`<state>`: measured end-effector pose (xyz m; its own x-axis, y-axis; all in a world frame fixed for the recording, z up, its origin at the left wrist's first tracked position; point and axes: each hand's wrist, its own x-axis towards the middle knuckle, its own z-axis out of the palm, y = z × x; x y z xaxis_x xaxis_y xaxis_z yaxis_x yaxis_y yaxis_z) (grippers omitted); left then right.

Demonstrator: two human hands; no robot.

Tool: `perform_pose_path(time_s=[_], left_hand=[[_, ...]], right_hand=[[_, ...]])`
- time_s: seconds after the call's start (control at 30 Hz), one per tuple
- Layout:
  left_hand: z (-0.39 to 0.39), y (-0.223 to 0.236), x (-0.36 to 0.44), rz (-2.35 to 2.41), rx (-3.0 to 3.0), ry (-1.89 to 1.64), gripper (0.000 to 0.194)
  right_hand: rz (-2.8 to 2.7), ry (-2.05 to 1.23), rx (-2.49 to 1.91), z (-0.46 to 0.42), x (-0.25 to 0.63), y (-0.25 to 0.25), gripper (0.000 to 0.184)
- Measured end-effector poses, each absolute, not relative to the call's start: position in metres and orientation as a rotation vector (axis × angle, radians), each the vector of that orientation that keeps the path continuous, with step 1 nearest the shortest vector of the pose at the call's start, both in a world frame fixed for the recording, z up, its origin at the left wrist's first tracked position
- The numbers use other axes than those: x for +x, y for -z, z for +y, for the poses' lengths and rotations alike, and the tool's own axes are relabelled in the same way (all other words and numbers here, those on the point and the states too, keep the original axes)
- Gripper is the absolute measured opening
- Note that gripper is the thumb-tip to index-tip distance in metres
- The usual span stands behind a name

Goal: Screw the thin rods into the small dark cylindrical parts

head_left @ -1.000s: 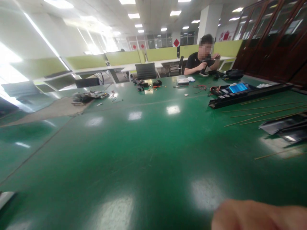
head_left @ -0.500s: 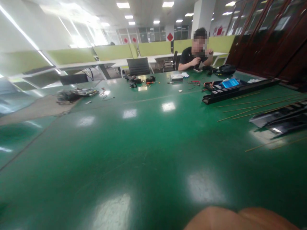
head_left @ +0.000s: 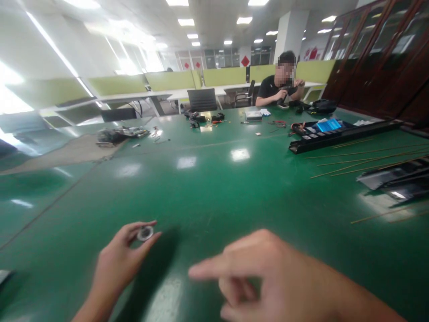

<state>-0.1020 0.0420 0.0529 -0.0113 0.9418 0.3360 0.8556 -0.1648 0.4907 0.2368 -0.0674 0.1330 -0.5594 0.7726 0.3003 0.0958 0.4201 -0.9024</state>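
Observation:
My left hand (head_left: 122, 255) reaches in from the bottom left over the green table (head_left: 201, 188). Between its thumb and fingers sits a small round silvery ring-like piece (head_left: 145, 233) with a dark centre; its exact kind cannot be made out. Closer to the camera, my right hand (head_left: 258, 273) hovers at the lower right, somewhat blurred. Its index finger stretches out to the left while the other fingers bend loosely, with nothing visible in them. A gap separates that fingertip from the ring-like piece.
Across the table sits a person (head_left: 281, 82) with hands raised. At right lie a long black channel (head_left: 311, 144), thin rods (head_left: 338, 170) and dark trays (head_left: 395, 179). Bundled parts (head_left: 120, 133) lie far left, black tools (head_left: 197, 118) at the far edge, and a pale object (head_left: 4, 276) at the left edge.
My left hand has come into view with the ring-like piece. My right hand has risen further into view from the bottom edge, and the camera has tilted up slightly.

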Motion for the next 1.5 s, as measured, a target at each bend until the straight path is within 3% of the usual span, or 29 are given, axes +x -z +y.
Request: perform_pose_path(time_s=[0.2,0.37,0.5,0.7,0.93,1.5], left_hand=[[0.073,-0.042,-0.02,1.273,2.334,-0.917,0.029],[0.064,-0.019,-0.006,1.145,2.398,-0.831,0.034],[0.056,-0.005,-0.012,1.146,2.338,-0.823,0.038],[0.051,-0.009,-0.005,0.995,2.315,-0.956,0.018],[0.054,-0.007,-0.004,0.969,2.326,-0.955,0.023],[0.056,-0.004,-0.003,0.953,2.268,-0.891,0.024]], right_hand=[[-1.607,-0.74,-1.169,-0.003,0.223,-0.074,0.043],[-1.463,-0.831,-1.278,0.01,0.215,-0.019,0.073],[-1.552,-0.845,-1.327,0.004,0.198,0.004,0.08],[-1.718,-0.836,-1.214,0.005,0.199,0.011,0.07],[-1.714,-0.844,-1.239,0.008,0.201,0.009,0.048],[-1.644,-0.892,-1.259,0.009,0.199,0.01,0.024]])
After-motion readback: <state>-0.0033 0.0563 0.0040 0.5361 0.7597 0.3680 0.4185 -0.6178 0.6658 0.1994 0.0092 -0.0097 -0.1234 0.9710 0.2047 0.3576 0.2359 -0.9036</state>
